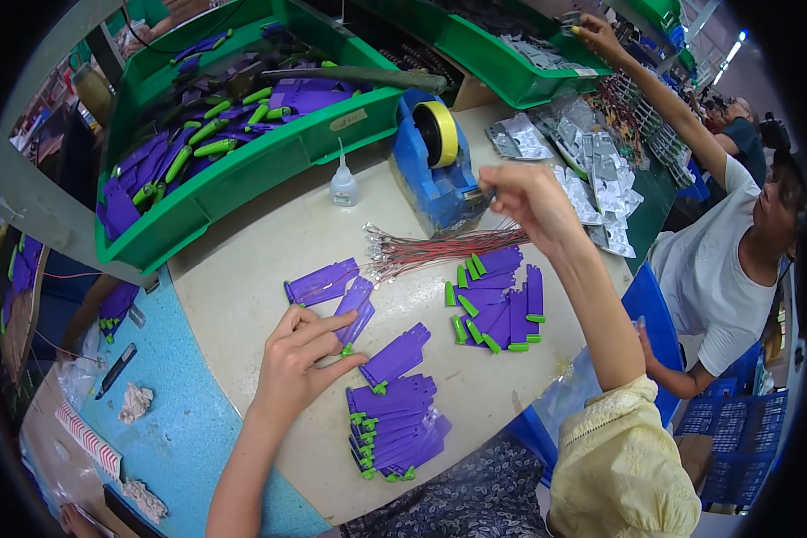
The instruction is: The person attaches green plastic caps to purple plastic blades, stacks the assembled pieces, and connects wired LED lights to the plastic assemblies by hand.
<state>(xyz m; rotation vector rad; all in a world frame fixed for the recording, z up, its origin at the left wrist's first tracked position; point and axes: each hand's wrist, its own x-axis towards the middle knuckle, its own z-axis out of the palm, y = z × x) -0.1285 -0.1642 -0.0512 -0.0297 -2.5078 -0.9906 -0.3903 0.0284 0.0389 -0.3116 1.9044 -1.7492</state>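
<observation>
- Left grip (294, 356): fingers on a purple piece (359, 294), hiding some; can't tell if they pinch it.
- Right grip (540, 204): curled beside the blue tape holder (438, 190); can't see if it holds anything.
- Red wires (457, 246): partly hidden behind the right grip.

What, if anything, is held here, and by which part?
The left hand holds a purple piece near its green end. Whether the right hand, by the tape dispenser, holds anything cannot be told.
</observation>
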